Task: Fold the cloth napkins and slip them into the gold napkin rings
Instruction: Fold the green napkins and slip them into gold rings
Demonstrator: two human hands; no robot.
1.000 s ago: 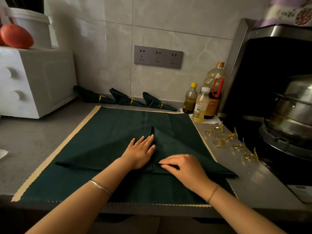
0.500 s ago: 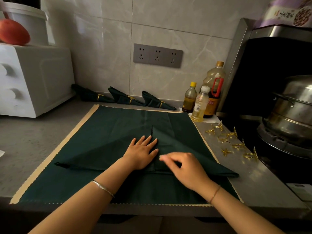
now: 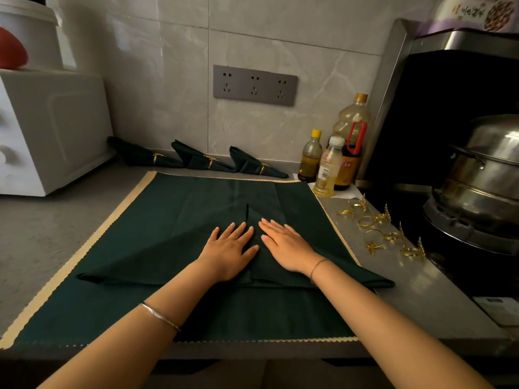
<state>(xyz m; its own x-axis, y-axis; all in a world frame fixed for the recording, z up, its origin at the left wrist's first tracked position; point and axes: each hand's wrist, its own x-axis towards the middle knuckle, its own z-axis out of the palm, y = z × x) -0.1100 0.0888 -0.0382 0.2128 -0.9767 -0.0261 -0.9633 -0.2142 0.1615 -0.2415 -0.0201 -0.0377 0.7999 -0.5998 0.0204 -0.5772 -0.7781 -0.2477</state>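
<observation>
A dark green napkin [image 3: 157,256], folded into a wide triangle, lies on a larger green cloth with a cream scalloped edge [image 3: 140,189]. My left hand [image 3: 229,248] lies flat on the napkin just left of its centre fold. My right hand [image 3: 286,242] lies flat beside it on the right flap, fingers straight. Several loose gold napkin rings [image 3: 376,234] with leaf ornaments lie on the counter to the right. Three folded napkins in gold rings [image 3: 202,160] lean along the back wall.
A white appliance [image 3: 42,130] stands at the left with a red fruit [image 3: 11,53] on top. Three bottles [image 3: 334,158] stand at the back right. A steel pot [image 3: 483,169] sits on the dark stove at the right. The counter's front edge is close to me.
My right hand has moved up from the napkin's lower centre, where its fingers were bent on the cloth, and now lies flat on the right flap. My left hand has barely moved.
</observation>
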